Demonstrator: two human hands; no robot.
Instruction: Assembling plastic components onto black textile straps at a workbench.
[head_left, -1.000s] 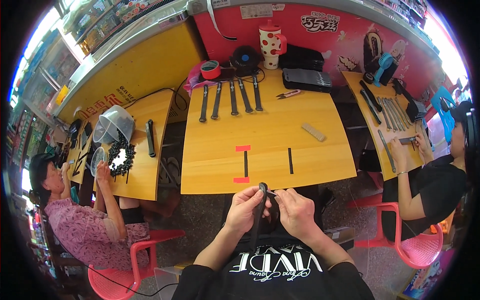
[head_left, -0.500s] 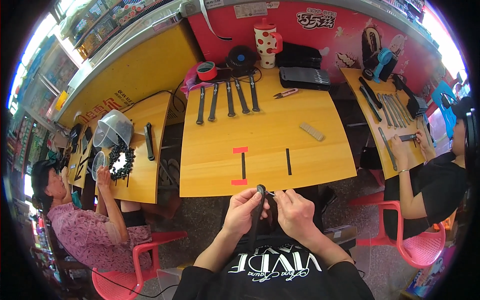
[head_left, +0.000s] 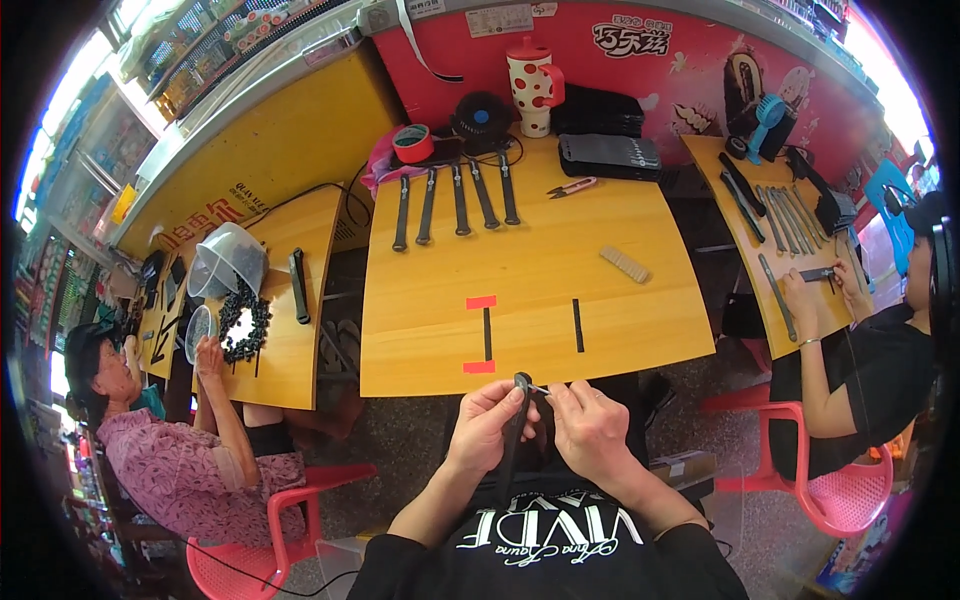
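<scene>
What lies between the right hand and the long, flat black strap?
In the head view, a thin, silvery, rod-like piece extends from the right hand toward the strap.

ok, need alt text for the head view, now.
A person's left hand holds a long dark strip while the right hand holds a thin item at its upper end. Five dark strips lie in a row on the table ahead; a co-worker sits at left, another at right.
</scene>
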